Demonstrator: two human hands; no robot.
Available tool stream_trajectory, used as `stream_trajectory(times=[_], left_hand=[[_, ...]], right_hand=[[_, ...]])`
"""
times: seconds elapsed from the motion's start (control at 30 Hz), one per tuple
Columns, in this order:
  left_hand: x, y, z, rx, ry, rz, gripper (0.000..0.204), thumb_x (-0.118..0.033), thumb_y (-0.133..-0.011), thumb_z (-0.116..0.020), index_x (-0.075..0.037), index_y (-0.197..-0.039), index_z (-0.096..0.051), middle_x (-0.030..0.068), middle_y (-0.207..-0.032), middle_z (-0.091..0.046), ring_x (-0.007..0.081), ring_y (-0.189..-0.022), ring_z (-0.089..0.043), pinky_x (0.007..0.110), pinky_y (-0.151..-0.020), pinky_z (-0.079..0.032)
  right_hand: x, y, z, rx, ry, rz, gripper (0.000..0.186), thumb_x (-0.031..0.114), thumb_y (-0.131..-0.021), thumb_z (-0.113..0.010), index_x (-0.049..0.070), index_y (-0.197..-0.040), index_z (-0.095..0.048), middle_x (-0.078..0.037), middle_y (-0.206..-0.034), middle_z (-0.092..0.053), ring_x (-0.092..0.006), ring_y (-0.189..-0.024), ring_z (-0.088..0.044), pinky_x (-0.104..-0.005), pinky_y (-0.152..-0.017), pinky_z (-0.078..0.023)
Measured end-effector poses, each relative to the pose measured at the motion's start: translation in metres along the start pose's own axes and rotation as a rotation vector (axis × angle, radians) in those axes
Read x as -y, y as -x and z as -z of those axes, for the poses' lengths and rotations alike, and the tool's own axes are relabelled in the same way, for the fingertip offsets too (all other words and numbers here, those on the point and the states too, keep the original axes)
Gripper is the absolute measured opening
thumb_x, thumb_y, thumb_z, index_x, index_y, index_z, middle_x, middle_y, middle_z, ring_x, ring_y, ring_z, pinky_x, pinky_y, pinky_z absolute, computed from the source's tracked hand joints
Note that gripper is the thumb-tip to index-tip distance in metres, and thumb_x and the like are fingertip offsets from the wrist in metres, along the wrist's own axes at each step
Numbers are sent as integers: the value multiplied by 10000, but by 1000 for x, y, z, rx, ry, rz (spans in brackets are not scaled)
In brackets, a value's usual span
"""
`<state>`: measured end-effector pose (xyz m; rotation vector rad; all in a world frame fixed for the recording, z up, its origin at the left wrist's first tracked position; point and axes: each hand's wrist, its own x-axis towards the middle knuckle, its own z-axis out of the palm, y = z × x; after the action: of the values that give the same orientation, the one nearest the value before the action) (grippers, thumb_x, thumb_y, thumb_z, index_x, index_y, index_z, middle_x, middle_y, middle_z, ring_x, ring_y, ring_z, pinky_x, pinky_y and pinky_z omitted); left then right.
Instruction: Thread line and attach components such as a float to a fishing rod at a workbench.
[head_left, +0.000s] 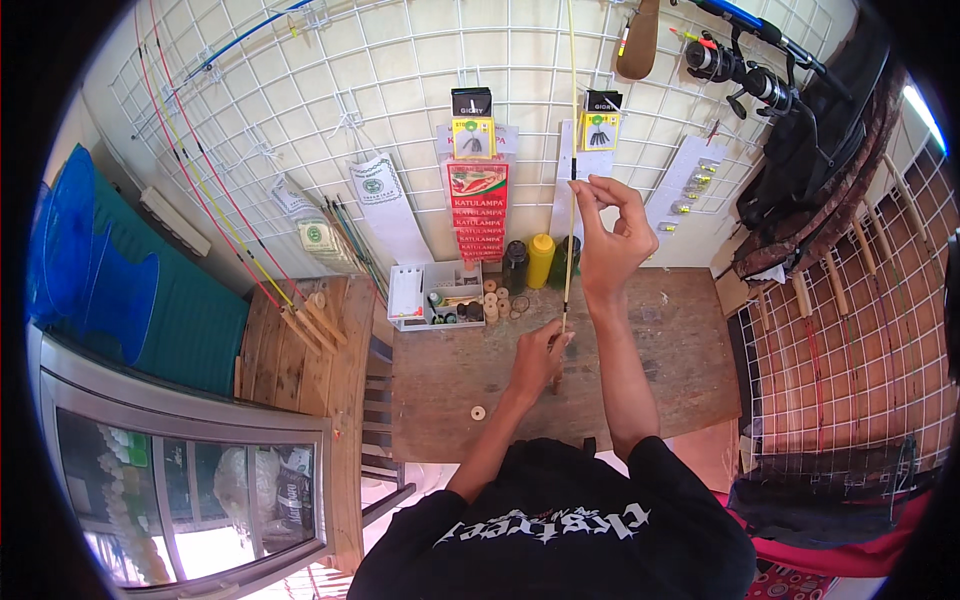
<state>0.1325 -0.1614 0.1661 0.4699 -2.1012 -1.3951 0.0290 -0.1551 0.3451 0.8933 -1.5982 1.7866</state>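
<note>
A thin pale yellow fishing rod (569,265) with dark bands stands nearly upright in front of me, its upper part running out of view at the top. My left hand (538,358) is closed round its lower part, just above the wooden table. Higher up, my right hand (618,232) is closed in a pinch, thumb and forefinger at the rod beside a black band. Below my left hand a short brown piece of the rod's butt shows, partly hidden by the fingers.
On the table (660,340) stand a grey-white parts box (407,322), a yellow bottle (540,262), dark bottles and several cork rings; one ring (478,412) lies nearer. A white wire grid holds packets. Rods with cork handles (310,325) lean left; reels (740,72) hang upper right.
</note>
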Motion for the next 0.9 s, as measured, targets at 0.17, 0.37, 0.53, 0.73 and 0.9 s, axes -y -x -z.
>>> stream_trajectory(times=[0.17, 0.37, 0.53, 0.73, 0.9], left_hand=[[4, 0, -2, -7, -9, -7, 129, -88, -856, -630, 24, -898, -582, 211, -664, -572, 291, -522, -508, 352, -545, -436], [2, 0, -4, -16, 18, -13, 120, -88, -858, -628, 14, -913, -598, 201, -641, -568, 241, -490, -501, 341, -520, -428], [3, 0, -6, -44, 36, -18, 115, -84, -864, -621, 8, -931, -606, 185, -621, -564, 188, -471, -503, 335, -498, -421], [0, -1, -5, -14, 15, -9, 109, -78, -870, -611, 14, -927, -605, 171, -611, -561, 183, -472, -519, 330, -492, -418], [4, 0, -7, -14, 28, 13, 129, -87, -861, -622, 23, -929, -610, 206, -664, -589, 237, -531, -578, 345, -530, -439]], right_hand=[[0, -2, -3, -29, 15, 30, 156, -19, -742, -735, -35, -876, -657, -84, -756, -669, -113, -619, -580, -242, -576, -445], [-3, -8, -2, -15, 57, 8, 162, -16, -737, -735, -15, -894, -697, -70, -741, -660, -118, -586, -542, -246, -554, -424], [-10, -15, -1, 107, -133, -207, 181, 48, -762, -728, 9, -938, -711, -53, -695, -660, -73, -600, -528, -240, -572, -428], [-3, -28, 6, 161, -74, -227, 105, 66, -765, -714, 1, -844, -688, -36, -676, -653, -61, -606, -528, -230, -585, -433], [8, -29, 8, 174, 10, -158, 83, 65, -794, -681, 3, -840, -651, -26, -685, -639, -66, -621, -542, -230, -590, -435]])
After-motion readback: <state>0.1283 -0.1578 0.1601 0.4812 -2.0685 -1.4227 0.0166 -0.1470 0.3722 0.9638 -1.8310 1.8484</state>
